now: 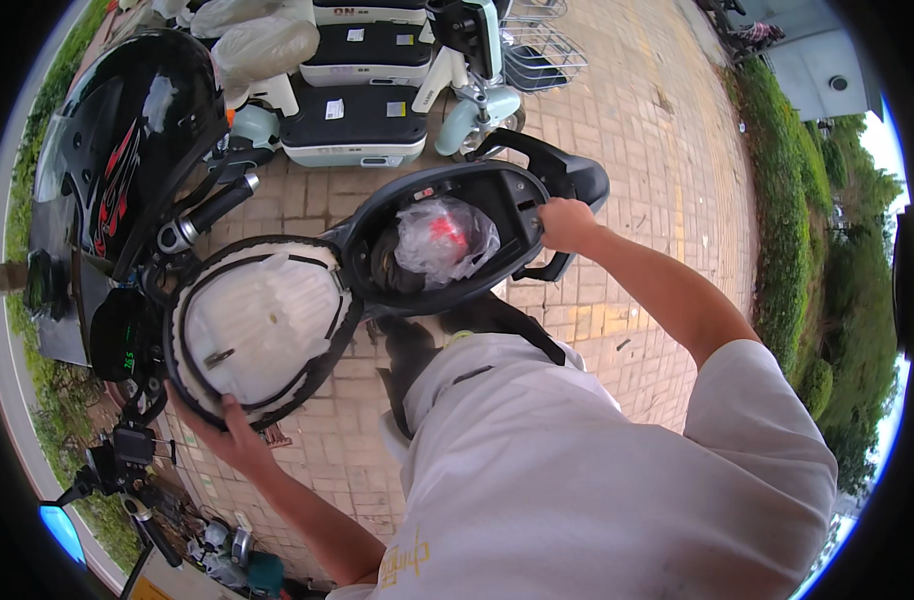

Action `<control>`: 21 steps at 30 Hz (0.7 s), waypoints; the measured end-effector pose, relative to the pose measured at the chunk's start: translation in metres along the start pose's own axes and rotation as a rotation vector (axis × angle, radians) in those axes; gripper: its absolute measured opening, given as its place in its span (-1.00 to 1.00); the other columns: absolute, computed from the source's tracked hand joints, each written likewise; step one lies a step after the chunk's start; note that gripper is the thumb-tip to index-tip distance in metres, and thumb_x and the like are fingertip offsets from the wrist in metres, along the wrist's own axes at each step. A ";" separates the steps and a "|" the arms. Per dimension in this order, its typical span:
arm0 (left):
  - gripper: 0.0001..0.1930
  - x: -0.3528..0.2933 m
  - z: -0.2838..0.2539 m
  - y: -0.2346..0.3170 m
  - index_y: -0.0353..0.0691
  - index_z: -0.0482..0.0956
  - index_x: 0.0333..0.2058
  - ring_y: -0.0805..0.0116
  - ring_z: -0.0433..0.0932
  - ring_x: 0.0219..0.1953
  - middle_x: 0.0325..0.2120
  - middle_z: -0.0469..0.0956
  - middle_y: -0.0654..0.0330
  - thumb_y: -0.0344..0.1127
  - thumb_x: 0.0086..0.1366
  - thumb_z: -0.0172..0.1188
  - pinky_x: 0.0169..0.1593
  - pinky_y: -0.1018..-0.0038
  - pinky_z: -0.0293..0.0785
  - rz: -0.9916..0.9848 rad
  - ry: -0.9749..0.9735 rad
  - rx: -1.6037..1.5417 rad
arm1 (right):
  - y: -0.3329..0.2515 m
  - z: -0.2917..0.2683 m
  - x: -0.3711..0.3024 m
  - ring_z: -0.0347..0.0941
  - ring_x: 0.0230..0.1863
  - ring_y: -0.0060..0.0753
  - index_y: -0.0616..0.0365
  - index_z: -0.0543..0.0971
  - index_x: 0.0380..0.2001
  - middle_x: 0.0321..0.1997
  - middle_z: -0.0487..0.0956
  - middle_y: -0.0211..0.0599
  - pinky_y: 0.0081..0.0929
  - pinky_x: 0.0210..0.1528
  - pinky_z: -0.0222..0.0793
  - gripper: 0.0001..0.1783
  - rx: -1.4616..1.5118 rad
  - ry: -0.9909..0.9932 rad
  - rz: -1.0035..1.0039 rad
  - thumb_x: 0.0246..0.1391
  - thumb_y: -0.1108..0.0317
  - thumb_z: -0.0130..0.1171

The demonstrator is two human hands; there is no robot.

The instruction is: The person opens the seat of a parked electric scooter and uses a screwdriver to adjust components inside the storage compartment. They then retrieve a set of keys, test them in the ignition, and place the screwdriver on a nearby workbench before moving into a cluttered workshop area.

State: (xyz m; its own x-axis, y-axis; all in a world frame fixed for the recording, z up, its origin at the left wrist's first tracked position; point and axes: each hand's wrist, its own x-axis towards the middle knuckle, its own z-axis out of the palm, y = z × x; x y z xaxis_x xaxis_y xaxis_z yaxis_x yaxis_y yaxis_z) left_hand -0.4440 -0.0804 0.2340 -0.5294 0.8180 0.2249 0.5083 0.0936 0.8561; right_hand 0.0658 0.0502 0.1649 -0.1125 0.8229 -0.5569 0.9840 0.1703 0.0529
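A black electric scooter stands before me with its seat (267, 320) tipped up, showing a pale underside with a dark rim. My left hand (232, 432) grips the seat's near edge, thumb on the rim and fingers partly hidden behind it. Under the seat, the black storage compartment (377, 295) lies uncovered. Inside it sits a clear plastic bag (452, 240) with something red showing through, and a dark item beside it. At the compartment's rear rim, by the black grab rail (582, 180), my right hand (569, 226) is closed; what its fingers hold is hidden.
Several pale-green and white scooters with black seats (362, 115) are parked at the far side, one with a wire basket (545, 58). The scooter's handlebar grip (222, 205) and a glossy black front shield (127, 150) are at the left. A hedge (792, 220) borders the brick paving (667, 200).
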 end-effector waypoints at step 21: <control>-0.57 -0.042 0.044 -0.001 -0.33 0.37 0.09 0.12 0.26 0.24 0.19 0.25 -0.02 -0.24 0.33 0.13 0.20 0.25 0.32 0.098 0.204 0.111 | 0.006 0.014 0.015 0.60 -0.32 -0.06 0.17 0.67 -0.50 -0.47 0.63 -0.11 -0.23 -0.23 0.52 -0.78 0.311 0.006 0.296 -0.30 0.32 0.21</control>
State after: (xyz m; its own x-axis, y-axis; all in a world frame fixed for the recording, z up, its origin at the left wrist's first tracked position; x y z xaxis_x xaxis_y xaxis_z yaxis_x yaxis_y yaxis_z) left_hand -0.3926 -0.0897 0.2039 -0.5944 0.6956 0.4034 0.6297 0.0907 0.7715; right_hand 0.0718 0.0558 0.1448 0.1815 0.8149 -0.5505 0.9687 -0.2446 -0.0426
